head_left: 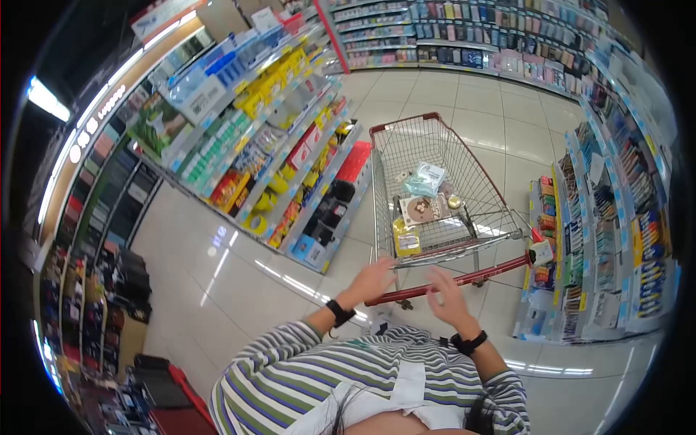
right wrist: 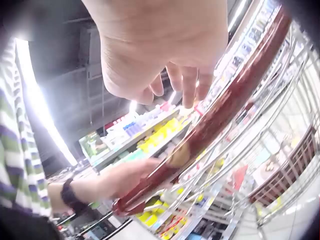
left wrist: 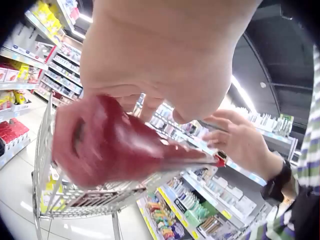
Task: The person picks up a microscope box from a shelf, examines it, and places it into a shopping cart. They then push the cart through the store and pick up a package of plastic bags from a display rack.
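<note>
A wire shopping cart [head_left: 493, 185] with a dark red handle bar [head_left: 478, 276] stands in front of me. My left hand [head_left: 372, 281] is at the bar's left end, its fingers reaching past the bar toward the basket. Loosely bent and holding nothing, the fingers of my right hand [head_left: 448, 297] hang beside the middle of the bar. In the right wrist view, that hand [right wrist: 165, 60] is above the bar [right wrist: 215, 117]. The basket carries a pale plastic-wrapped pack [head_left: 426, 179], a brown printed package [head_left: 418, 211], a yellow pack [head_left: 407, 238] and a small round container [head_left: 454, 201].
A shelf unit with yellow goods [head_left: 272, 199] stands close on the cart's left. Another shelf unit [head_left: 573, 254] borders the right side. Hanging goods line a wall rack [head_left: 464, 32] at the back. Pale floor tiles [head_left: 500, 119] show around the cart, and luggage-section shelves [head_left: 80, 275] are far left.
</note>
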Tool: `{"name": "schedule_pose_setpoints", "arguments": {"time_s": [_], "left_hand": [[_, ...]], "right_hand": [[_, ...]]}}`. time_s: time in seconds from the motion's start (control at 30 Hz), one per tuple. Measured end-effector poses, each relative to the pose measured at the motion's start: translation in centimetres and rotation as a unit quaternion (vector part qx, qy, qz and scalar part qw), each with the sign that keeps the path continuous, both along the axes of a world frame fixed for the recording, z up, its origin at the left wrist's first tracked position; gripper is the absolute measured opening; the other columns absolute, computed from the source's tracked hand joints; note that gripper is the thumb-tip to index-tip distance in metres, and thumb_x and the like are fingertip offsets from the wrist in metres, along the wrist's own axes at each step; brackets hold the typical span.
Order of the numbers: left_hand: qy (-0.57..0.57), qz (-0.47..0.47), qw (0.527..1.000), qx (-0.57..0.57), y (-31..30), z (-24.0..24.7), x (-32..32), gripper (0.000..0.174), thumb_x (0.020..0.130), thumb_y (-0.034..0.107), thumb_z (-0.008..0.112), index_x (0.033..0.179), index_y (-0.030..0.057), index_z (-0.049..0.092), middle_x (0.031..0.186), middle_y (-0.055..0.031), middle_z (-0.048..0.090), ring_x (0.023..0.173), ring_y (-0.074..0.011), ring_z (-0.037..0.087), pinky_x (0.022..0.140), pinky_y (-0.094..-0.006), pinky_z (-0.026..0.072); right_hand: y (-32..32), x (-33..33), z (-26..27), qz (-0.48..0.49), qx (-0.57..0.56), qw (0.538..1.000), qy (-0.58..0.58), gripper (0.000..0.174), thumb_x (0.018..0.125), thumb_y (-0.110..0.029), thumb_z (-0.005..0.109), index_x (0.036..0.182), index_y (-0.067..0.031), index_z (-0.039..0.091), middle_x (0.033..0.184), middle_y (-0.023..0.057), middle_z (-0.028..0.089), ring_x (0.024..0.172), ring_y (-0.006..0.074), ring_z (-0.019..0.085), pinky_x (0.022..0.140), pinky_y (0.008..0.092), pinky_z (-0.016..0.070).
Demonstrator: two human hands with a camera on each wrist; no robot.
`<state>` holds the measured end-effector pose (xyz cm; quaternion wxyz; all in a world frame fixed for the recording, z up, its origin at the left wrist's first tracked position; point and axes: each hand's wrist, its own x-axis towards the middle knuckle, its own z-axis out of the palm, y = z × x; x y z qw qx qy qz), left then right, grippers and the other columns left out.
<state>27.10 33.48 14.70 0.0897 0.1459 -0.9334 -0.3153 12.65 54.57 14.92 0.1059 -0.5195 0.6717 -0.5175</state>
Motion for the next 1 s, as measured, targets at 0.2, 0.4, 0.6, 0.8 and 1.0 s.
{"name": "schedule_pose_setpoints", "arguments": {"time_s": [0.2,0.4,0.6,0.8,1.0], "left_hand": [[-0.165,-0.042,0.985,-0.037,-0.4,1.2,0.0,0.038,0.09,0.035,0.047,0.111,0.0071,0.061,0.103,-0.0159,0.063,0.099,-0.0319,0.058,0.082,-0.0391,0.0477],[-0.149,-0.029,0.985,-0.082,-4.1,0.1,0.0,0.036,0.089,0.036,0.046,0.091,0.0076,0.067,0.087,-0.0148,0.065,0.081,-0.0339,0.061,0.069,-0.0417,0.0481],[-0.108,-0.002,0.979,-0.175,-5.8,-0.4,-1.1,0.039,0.088,0.037,0.048,0.07,0.0064,0.064,0.066,-0.0142,0.061,0.063,-0.0339,0.059,0.055,-0.0435,0.0447],[-0.074,0.024,0.975,-0.208,-7.0,-0.7,-2.4,0.043,0.087,0.04,0.049,0.064,0.0064,0.063,0.059,-0.014,0.058,0.057,-0.0333,0.058,0.051,-0.0422,0.0434],[-0.055,0.034,0.969,-0.238,-7.8,-0.8,-3.6,0.044,0.086,0.043,0.05,0.063,0.0072,0.063,0.056,-0.0138,0.058,0.053,-0.0321,0.059,0.05,-0.042,0.0446]], "right_hand": [[3.5,-10.2,0.2,-0.29,0.018,0.929,0.228,0.032,0.068,-0.005,0.061,0.1,-0.0016,0.058,0.112,0.0182,0.057,0.108,0.0352,0.051,0.096,0.0469,0.0362],[4.3,-14.1,0.5,-0.411,0.108,0.855,0.297,0.024,0.072,-0.012,0.06,0.096,-0.0079,0.059,0.117,0.0106,0.054,0.118,0.0292,0.044,0.096,0.0484,0.0324],[1.2,-15.4,-1.1,-0.467,0.093,0.831,0.289,0.026,0.072,-0.016,0.061,0.098,-0.0109,0.059,0.117,0.0047,0.054,0.118,0.0261,0.044,0.092,0.0446,0.0323],[0.0,-17.2,-1.1,-0.445,0.103,0.839,0.297,0.027,0.073,-0.016,0.061,0.099,-0.0121,0.059,0.114,0.0036,0.054,0.119,0.0248,0.043,0.092,0.0451,0.0325],[-1.0,-18.3,-0.9,-0.447,0.126,0.837,0.29,0.025,0.075,-0.018,0.061,0.1,-0.0156,0.058,0.112,0.0006,0.054,0.119,0.0217,0.043,0.092,0.0457,0.0327]]}}
